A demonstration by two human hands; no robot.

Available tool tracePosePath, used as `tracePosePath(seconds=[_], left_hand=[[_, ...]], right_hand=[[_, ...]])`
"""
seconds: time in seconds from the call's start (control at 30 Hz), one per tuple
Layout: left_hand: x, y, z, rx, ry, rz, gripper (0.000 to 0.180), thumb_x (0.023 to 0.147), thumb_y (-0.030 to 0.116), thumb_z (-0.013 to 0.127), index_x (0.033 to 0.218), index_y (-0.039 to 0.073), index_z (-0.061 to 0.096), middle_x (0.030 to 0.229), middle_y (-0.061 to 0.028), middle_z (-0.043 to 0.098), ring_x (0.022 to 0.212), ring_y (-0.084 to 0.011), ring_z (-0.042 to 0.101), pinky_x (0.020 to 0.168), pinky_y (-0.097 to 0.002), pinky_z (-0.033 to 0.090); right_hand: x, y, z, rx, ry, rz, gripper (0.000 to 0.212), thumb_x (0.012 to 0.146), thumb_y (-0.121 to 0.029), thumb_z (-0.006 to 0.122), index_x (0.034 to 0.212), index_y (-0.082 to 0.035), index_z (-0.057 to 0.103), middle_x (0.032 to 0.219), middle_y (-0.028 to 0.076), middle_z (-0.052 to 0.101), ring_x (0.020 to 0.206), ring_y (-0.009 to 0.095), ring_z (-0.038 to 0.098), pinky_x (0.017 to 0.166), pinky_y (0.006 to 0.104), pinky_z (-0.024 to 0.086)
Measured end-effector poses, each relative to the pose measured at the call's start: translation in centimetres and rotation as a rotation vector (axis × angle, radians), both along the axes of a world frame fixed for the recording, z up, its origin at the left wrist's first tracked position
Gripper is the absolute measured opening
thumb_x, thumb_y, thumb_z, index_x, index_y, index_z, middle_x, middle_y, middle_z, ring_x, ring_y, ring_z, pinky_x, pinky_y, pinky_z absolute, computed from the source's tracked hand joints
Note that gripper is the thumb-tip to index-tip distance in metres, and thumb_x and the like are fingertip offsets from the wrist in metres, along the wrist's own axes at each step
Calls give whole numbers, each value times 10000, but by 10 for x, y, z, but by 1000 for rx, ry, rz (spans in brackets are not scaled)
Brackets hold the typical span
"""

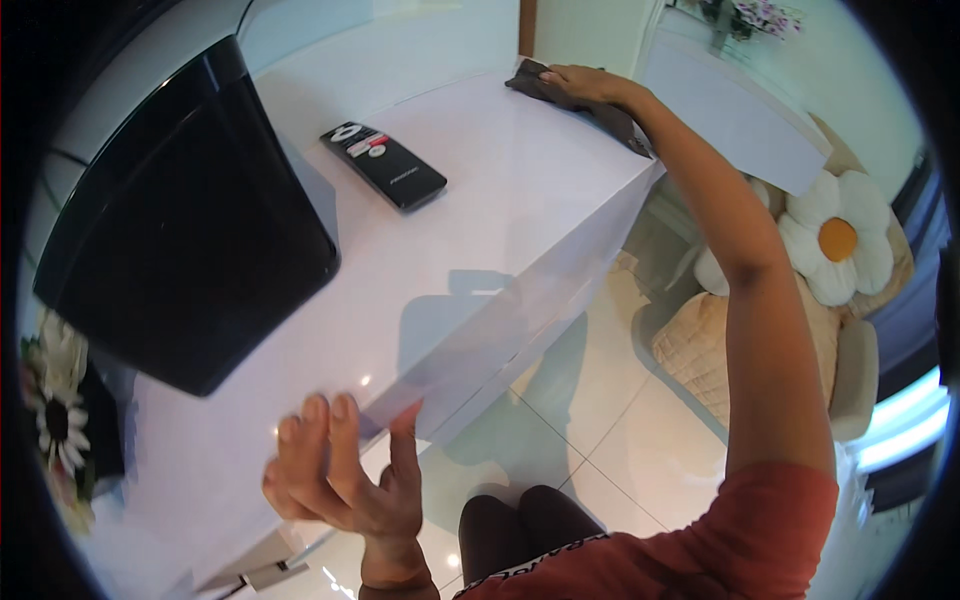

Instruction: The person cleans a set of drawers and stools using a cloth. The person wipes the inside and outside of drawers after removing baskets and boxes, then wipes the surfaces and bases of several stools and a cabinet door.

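The right hand lies on a dark cloth at the far end of the worktop; I cannot tell if it grips. The left hand is empty, fingers apart. Pushed too far, the cloth might slip off; a big sweep might bump the small black gadget.
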State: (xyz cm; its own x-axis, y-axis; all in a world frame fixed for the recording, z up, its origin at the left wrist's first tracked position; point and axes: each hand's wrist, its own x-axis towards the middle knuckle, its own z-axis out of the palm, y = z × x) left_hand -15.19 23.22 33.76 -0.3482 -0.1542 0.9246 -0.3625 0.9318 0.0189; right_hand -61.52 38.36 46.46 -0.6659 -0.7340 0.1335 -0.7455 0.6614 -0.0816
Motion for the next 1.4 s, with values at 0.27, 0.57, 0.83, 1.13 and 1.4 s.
tracePosePath(seconds=[0.27,0.57,0.83,1.13,1.4], left_hand=[[14,-10,7,-95,-56,33,560,664,447,768,1046,95,559,1051,-40,555,1068,-229,499,880,-404,372],[9,-16,-7,-84,-49,-33,701,574,288,849,1137,41,511,1113,-50,481,1090,-239,512,966,-379,454],[12,-4,5,-121,59,-13,673,561,221,847,1131,56,529,1103,-37,537,1090,-193,519,980,-311,446],[-4,20,2,-34,94,-7,520,638,234,810,1084,77,593,1137,-35,563,1099,-244,477,914,-366,390],[-54,65,-92,388,433,-37,643,778,179,706,1277,-67,384,1185,-243,474,1113,-344,442,936,-400,356]], right_hand=[[119,60,-30,-429,106,-122,615,881,-532,430,1223,-24,487,1228,154,538,1170,320,465,981,340,353],[194,31,-87,-685,390,618,283,728,-325,696,893,-99,656,1054,86,638,1018,269,579,846,351,408],[128,24,-217,-1674,249,-144,385,963,-116,366,1264,121,335,1332,249,375,1180,325,433,1002,376,332],[308,-67,-253,-794,540,713,528,785,-114,521,1277,-304,481,1376,-5,399,1324,292,254,1049,530,152],[173,26,-318,-890,435,377,502,827,-68,488,1307,-212,455,1319,13,447,1240,406,319,1032,551,203]])
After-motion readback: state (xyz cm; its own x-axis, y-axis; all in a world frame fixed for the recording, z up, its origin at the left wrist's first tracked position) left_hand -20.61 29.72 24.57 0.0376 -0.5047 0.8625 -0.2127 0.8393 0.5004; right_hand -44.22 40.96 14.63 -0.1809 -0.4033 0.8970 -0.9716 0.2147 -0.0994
